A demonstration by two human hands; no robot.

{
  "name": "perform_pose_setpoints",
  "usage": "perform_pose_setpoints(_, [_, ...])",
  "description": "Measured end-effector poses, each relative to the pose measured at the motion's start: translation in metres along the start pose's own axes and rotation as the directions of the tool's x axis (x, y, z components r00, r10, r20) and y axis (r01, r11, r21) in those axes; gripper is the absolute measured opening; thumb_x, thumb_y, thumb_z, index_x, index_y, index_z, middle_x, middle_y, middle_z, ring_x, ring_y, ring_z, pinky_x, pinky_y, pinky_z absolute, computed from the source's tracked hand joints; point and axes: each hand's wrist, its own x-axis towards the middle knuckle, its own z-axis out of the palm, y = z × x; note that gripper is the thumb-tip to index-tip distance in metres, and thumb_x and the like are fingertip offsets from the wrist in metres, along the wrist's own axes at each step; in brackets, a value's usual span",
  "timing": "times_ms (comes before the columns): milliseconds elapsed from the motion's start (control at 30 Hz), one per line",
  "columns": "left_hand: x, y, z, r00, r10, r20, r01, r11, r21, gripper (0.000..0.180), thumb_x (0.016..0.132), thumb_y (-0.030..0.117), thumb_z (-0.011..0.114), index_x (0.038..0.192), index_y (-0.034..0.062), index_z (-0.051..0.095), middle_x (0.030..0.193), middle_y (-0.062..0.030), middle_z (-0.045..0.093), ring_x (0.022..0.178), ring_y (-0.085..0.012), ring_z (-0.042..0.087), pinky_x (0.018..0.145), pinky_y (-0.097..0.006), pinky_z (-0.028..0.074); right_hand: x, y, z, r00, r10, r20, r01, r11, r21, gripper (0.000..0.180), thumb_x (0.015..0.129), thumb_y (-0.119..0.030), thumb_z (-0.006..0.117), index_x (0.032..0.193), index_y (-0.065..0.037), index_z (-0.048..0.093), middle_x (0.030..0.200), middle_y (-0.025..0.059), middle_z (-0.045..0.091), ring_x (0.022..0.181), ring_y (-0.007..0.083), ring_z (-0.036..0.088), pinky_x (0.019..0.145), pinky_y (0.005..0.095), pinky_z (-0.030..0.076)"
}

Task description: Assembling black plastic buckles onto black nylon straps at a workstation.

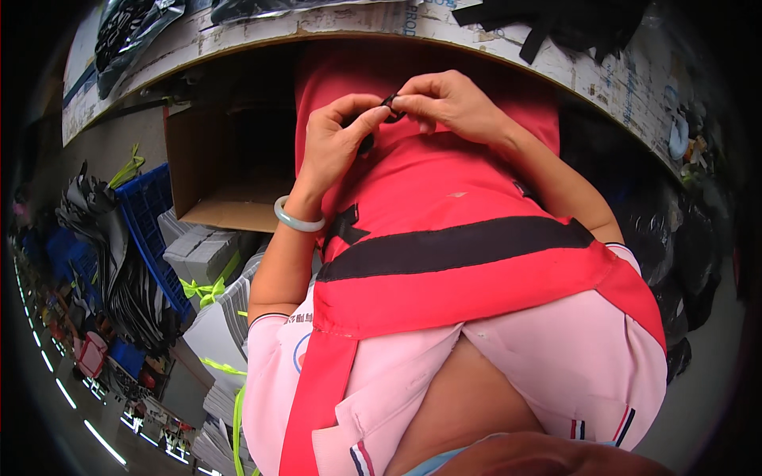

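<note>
Under the bench [587, 67], brown cardboard box [218, 178]

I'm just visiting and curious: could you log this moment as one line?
left hand: pinching small black clip | right hand: pinching same clip | beneath: red vest with black strap

Small black buckle [389, 104] on red vest [429, 182].
Buckle pinched between fingertips of both hands, held against the vest's upper front; a black strap crosses the vest lower down.
</note>
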Motion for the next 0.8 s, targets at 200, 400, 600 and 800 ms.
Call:
perform_pose_setpoints(200, [0.015,-0.002,0.005,0.993,-0.074,0.094,0.076,0.997,-0.026,0.017,0.093,0.017,0.064,0.094,0.0001,0.067,0.067,-0.0016,0.061,0.057,-0.0077,0.057,0.048,-0.022,0.044,-0.006,0.005,-0.027,0.906,-0.398,-0.141,0.286,0.824,-0.49,0.021,0.094,-0.02,0.061,0.096,0.001,0.066,0.084,0.008,0.066,0.073,0.0151,0.062,0.066,0.0271,0.049])
perform_pose_setpoints(400, [0.017,-0.017,-0.006,0.975,-0.117,0.187,0.213,0.724,-0.656,0.025,0.094,0.025,0.062,0.092,0.0005,0.061,0.078,-0.0085,0.06,0.068,-0.0168,0.061,0.051,-0.025,0.049,-0.047,0.014,-0.124,0.602,-0.718,-0.349,-0.096,0.369,-0.924,0.029,0.08,-0.023,0.073,0.105,-0.01,0.068,0.106,0.0041,0.065,0.098,0.0259,0.058,0.088,0.0361,0.046])
perform_pose_setpoints(600, [0.026,-0.018,-0.002,0.944,-0.184,0.274,0.316,0.748,-0.584,0.019,0.093,0.02,0.065,0.093,0.0009,0.062,0.075,-0.0047,0.056,0.064,-0.0113,0.056,0.047,-0.023,0.041,-0.079,0.057,-0.116,0.645,-0.684,-0.342,-0.017,0.434,-0.901,0.038,0.077,-0.01,0.074,0.114,-0.009,0.066,0.112,0.0046,0.063,0.102,0.0251,0.058,0.089,0.0341,0.047])
perform_pose_setpoints(800, [0.034,0.008,0.031,0.998,-0.057,0.002,0.056,0.977,-0.207,0.019,0.089,0.012,0.069,0.099,-0.0039,0.07,0.068,0.0003,0.06,0.053,-0.0049,0.05,0.047,-0.02,0.039,-0.058,-0.001,-0.054,0.641,-0.631,-0.436,0.261,0.714,-0.65,0.015,0.085,-0.007,0.069,0.1,-0.003,0.068,0.086,0.0065,0.066,0.075,0.0169,0.064,0.067,0.0256,0.052])
